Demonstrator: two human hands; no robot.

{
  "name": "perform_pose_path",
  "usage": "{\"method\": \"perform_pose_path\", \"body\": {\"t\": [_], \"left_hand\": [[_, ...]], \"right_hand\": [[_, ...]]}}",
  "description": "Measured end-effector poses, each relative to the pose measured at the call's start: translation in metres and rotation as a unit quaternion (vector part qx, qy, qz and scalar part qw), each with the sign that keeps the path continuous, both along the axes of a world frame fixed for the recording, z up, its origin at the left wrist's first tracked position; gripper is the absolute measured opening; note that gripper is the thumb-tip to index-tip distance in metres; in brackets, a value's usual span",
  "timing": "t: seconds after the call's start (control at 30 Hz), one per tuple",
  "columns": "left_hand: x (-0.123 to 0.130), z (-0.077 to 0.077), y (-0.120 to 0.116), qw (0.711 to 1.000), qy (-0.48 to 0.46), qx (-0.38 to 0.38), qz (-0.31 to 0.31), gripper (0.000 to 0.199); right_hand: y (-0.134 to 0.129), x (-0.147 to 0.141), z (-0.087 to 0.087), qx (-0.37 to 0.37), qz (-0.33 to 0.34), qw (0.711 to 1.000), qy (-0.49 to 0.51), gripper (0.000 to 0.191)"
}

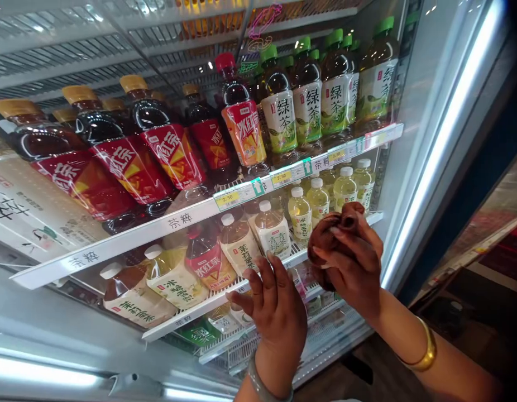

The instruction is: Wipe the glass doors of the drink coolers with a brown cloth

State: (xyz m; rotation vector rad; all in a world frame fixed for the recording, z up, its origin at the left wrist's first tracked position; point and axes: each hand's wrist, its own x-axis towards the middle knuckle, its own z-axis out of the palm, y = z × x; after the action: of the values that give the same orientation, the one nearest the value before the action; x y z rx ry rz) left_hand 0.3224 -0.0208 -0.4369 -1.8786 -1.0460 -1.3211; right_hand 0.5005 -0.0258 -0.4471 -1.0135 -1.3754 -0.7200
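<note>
Brown cloth (331,231), bunched up, sits clenched in the right hand (354,268), raised in front of the fridge's lower shelf (191,319). Just left of it the left hand (275,307) is loose, fingers spread, holding nothing, near that shelf's edge. Behind them stand pale tea bottles (300,212) with white caps. Farther up, the upper shelf (208,209) carries red-label bottles (168,148) and green-cap bottles (306,95).

The right hand (353,262) covers most of a brown bundle (331,229), perhaps cloth, and hides the bottles (346,187) behind it.
</note>
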Motion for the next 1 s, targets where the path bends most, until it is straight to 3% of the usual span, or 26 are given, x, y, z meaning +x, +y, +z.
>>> {"method": "perform_pose_path", "body": {"t": [0.1, 0.2, 0.27, 0.37, 0.47, 0.63, 0.73, 0.87, 1.0], "left_hand": [[0.004, 0.001, 0.001, 1.0, -0.003, -0.001, -0.003, 0.074], [0.013, 0.002, 0.001, 1.0, -0.006, -0.004, -0.01, 0.073], [0.025, 0.001, 0.001, 1.0, 0.01, -0.001, -0.025, 0.071], [0.045, -0.002, 0.002, 0.999, 0.033, 0.003, -0.031, 0.071], [0.06, -0.005, 0.004, 1.0, 0.028, 0.0, -0.009, 0.073], [0.068, -0.004, 0.004, 1.0, 0.01, 0.001, -0.008, 0.072], [0.072, -0.002, 0.004, 1.0, -0.007, -0.003, -0.028, 0.074], [0.08, -0.001, 0.003, 1.0, -0.008, -0.016, -0.022, 0.075], [0.088, 0.001, 0.003, 1.0, -0.008, -0.009, -0.011, 0.077]], "right_hand": [[-0.006, -0.01, -0.007, 0.02, -0.013, 1.0, -0.011, 0.037], [-0.007, -0.016, 0.003, 0.026, 0.018, 0.999, -0.041, 0.029], [-0.003, -0.003, 0.018, 0.041, 0.033, 0.996, -0.066, 0.024], [0.002, 0.03, 0.035, 0.045, 0.0, 0.996, -0.082, 0.026], [-0.001, 0.05, 0.027, 0.035, -0.044, 0.998, -0.038, 0.032], [-0.008, 0.033, -0.002, 0.016, -0.024, 0.999, -0.014, 0.032], [-0.004, 0.036, 0.01, 0.043, 0.007, 0.997, -0.069, 0.029], [0.003, 0.07, 0.033, 0.044, -0.017, 0.996, -0.073, 0.03], [-0.001, 0.08, 0.018, 0.044, -0.056, 0.997, -0.001, 0.032]]}}
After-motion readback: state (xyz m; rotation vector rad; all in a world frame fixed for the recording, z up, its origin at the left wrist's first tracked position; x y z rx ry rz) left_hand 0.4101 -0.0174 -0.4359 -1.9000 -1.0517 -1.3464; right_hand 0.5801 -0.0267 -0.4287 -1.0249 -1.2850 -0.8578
